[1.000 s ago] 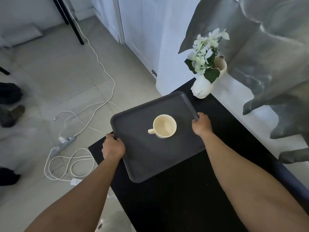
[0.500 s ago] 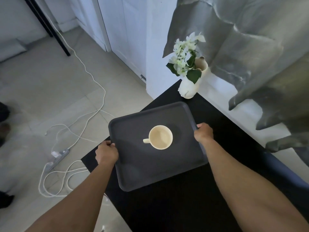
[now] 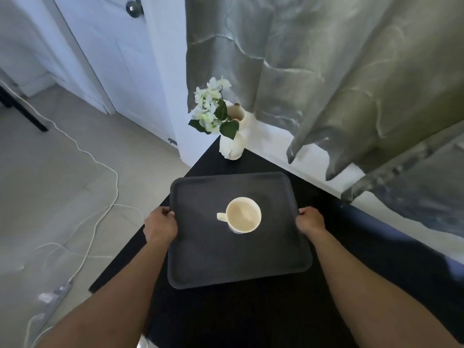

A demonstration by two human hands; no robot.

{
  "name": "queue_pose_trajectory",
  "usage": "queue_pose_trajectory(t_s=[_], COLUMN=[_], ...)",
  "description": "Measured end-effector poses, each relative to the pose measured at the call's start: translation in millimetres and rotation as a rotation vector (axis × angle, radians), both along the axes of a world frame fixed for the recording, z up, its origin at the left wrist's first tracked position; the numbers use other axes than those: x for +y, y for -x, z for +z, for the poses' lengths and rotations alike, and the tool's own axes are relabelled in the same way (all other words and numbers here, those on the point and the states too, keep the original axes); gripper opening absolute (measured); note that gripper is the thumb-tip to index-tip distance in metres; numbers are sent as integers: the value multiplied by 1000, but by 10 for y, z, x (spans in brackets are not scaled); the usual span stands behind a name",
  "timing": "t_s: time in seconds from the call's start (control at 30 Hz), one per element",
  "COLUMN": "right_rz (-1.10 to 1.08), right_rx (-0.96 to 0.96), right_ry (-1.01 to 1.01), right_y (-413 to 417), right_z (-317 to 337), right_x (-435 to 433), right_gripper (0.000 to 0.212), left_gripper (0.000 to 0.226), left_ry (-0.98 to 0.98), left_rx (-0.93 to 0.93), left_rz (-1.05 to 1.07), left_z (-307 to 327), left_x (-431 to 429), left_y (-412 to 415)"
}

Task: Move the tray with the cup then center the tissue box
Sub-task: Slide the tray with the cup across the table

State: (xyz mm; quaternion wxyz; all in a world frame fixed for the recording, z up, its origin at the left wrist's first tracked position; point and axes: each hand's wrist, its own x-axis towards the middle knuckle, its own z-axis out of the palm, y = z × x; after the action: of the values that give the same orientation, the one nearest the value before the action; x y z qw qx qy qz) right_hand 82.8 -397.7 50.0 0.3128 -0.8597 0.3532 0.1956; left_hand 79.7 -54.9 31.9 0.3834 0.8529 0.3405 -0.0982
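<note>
A white cable (image 3: 100, 169) is seen trailing across the tiled floor (image 3: 50, 184) at the far left. The left hand (image 3: 160, 226) is closed on the left rim of the tray (image 3: 213, 259), thumb over the edge. The tray, dark grey and rectangular, is held over the black table (image 3: 251, 317), near the table's far corner; whether its underside touches the table cannot be told. A cream cup (image 3: 243, 215) is stood upright near the tray's middle, its handle turned to the left. Beyond the tray, on the table's corner, a white vase (image 3: 232, 146) with white flowers is placed, apart from the tray. The right hand (image 3: 310, 221) is closed on the right rim of the tray. A grey-green curtain (image 3: 326, 71) is hung at the right, above a white sill (image 3: 276, 146).
</note>
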Motion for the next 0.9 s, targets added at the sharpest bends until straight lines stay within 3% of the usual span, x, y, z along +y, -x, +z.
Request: queue_pose_trajectory(t_s=[0.4, 0.63, 0.9], right_rz=[-213, -313, -375], right_rx=[42, 57, 16], right_ry=[-41, -120, -148], right_y=[644, 738, 668], right_z=[-79, -189, -316], right_x=[-888, -1147, -1166], right_gripper=[24, 16, 20], left_gripper=[28, 30, 31], left_ry=[16, 30, 19], left_rx=[-59, -31, -14], left_rz=[-325, -392, -389], left_z=[128, 51, -55], left_x=[-977, -1371, -1530], left_y=[-606, -887, -1211])
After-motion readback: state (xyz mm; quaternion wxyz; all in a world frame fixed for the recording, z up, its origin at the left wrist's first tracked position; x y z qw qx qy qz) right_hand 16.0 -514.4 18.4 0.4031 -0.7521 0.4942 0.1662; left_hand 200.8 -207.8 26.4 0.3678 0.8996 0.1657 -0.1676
